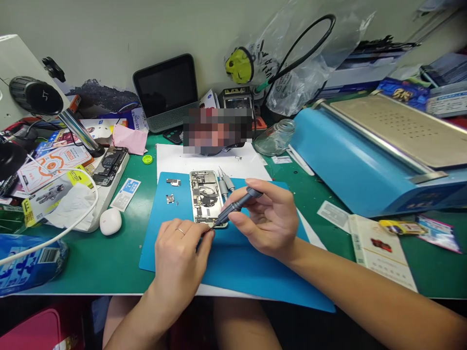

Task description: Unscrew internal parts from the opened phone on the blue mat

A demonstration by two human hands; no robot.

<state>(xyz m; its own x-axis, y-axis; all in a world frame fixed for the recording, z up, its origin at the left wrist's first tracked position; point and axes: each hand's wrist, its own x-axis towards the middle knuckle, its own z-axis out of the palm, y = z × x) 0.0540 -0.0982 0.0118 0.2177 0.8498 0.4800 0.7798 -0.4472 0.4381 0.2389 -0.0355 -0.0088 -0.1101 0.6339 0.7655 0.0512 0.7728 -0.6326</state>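
In the head view, my right hand [273, 221] grips a dark grey precision screwdriver [235, 205] between thumb and fingers, its shaft slanting down to the left. The tip meets the pinched thumb and index finger of my left hand [182, 250]; whatever they hold there is hidden. Just beyond lies an opened phone [199, 194], its inner parts bare and its bottom edge near my left fingertips. Two grey screwdrivers [226, 182] rest beside the phone's right edge. Small metal parts [170, 198] lie left of it on the blue mat [241, 272].
At the left, a second phone body [109, 167] sits among boxes near a white earbud case [110, 222]. A blue heating machine [339, 180] takes up the right side. Behind the mat stand a glass jar [275, 138] and a smart display [166, 92].
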